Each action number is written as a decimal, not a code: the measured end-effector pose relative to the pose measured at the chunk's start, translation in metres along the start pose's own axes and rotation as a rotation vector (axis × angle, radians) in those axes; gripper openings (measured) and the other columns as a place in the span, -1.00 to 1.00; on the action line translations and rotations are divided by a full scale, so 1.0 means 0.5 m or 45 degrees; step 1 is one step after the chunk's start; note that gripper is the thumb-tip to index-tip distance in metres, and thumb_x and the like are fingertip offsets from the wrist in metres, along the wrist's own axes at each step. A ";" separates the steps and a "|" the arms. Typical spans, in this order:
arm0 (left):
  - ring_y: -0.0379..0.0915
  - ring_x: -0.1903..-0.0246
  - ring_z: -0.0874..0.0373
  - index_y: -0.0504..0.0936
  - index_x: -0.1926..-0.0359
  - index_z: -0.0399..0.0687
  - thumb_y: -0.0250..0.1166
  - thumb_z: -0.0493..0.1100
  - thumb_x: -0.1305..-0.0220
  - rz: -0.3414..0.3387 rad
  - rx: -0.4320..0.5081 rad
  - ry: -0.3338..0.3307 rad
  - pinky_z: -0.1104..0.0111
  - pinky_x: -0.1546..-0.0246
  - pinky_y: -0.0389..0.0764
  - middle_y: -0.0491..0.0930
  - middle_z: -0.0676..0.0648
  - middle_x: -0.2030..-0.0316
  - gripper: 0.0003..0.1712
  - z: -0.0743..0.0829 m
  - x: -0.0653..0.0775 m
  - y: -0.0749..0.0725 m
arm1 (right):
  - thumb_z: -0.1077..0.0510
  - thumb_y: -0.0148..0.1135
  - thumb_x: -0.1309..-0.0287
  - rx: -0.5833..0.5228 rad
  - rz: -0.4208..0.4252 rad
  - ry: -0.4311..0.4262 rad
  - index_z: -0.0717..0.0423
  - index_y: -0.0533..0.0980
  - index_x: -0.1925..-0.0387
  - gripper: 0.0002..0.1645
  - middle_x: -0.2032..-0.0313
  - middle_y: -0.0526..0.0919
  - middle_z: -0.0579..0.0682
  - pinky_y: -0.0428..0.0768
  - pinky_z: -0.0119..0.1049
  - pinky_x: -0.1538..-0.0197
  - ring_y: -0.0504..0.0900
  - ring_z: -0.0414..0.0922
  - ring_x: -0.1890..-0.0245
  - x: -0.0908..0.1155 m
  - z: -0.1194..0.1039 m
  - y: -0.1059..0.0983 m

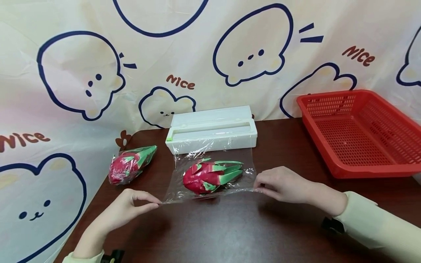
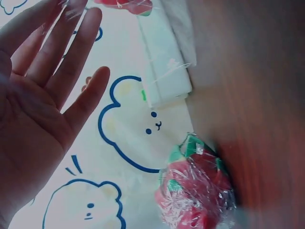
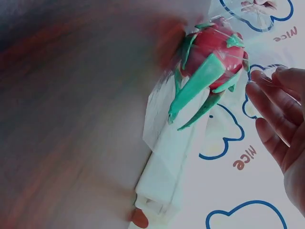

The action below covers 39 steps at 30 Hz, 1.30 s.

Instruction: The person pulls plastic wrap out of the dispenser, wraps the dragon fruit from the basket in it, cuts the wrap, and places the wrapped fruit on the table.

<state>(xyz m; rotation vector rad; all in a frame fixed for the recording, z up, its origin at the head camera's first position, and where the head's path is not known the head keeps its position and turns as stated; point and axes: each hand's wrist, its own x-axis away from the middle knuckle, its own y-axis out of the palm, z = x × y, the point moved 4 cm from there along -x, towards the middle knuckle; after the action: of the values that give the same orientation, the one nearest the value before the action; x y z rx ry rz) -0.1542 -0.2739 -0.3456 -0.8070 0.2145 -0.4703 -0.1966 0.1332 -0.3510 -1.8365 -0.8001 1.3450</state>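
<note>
A sheet of clear plastic wrap [image 1: 177, 182] stretches from the white wrap dispenser box [image 1: 213, 142] toward the person. On this film lies a red dragon fruit [image 1: 204, 178] with green scales, its leafy end pointing right. My left hand [image 1: 123, 210] pinches the near left corner of the film between thumb and fingers. At the near right corner, my right hand [image 1: 283, 184] pinches the film too. The left wrist view shows the left hand's palm [image 2: 43, 95] with fingers extended upward; in the right wrist view the dragon fruit [image 3: 214, 57] appears beside the right hand [image 3: 283, 109].
Another dragon fruit [image 1: 126, 166], wrapped in film, lies on the left of the brown table [image 1: 210, 230]. A red plastic basket [image 1: 378, 170] stands at the right. Behind the table hangs a pale cloth [image 1: 204, 73] printed with cartoon bears.
</note>
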 end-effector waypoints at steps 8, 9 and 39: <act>0.61 0.25 0.25 0.77 0.20 0.02 0.41 -0.25 -0.17 0.178 -0.094 0.092 0.38 0.26 0.63 0.70 0.16 0.27 -0.83 0.011 -0.022 -0.014 | 0.37 0.46 0.10 0.081 -0.002 0.025 -0.05 0.57 0.28 -0.64 0.38 0.62 -0.25 0.56 -0.46 0.33 0.55 -0.35 0.42 -0.013 0.016 -0.012; 0.61 0.26 0.26 0.77 0.20 0.01 0.41 -0.27 -0.16 0.193 -0.101 0.100 0.39 0.27 0.63 0.70 0.16 0.27 -0.82 0.013 -0.026 -0.016 | 0.37 0.47 0.10 0.091 -0.003 0.031 -0.04 0.57 0.28 -0.64 0.38 0.62 -0.24 0.56 -0.46 0.34 0.55 -0.34 0.44 -0.016 0.018 -0.014; 0.51 0.26 0.14 0.79 0.24 0.02 0.44 -0.17 -0.16 0.188 -0.092 0.135 0.32 0.27 0.59 0.70 0.10 0.33 -0.88 0.037 -0.202 -0.052 | 0.27 0.43 -0.06 0.142 0.074 0.226 -0.02 0.62 0.31 -0.82 0.34 0.58 -0.17 0.51 -0.39 0.36 0.49 -0.24 0.44 -0.135 0.113 -0.015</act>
<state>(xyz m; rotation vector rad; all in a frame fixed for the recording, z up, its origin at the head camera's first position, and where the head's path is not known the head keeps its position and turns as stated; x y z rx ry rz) -0.2445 -0.2287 -0.3130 -0.8310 0.3889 -0.3680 -0.2692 0.0928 -0.3211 -1.8725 -0.5718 1.2167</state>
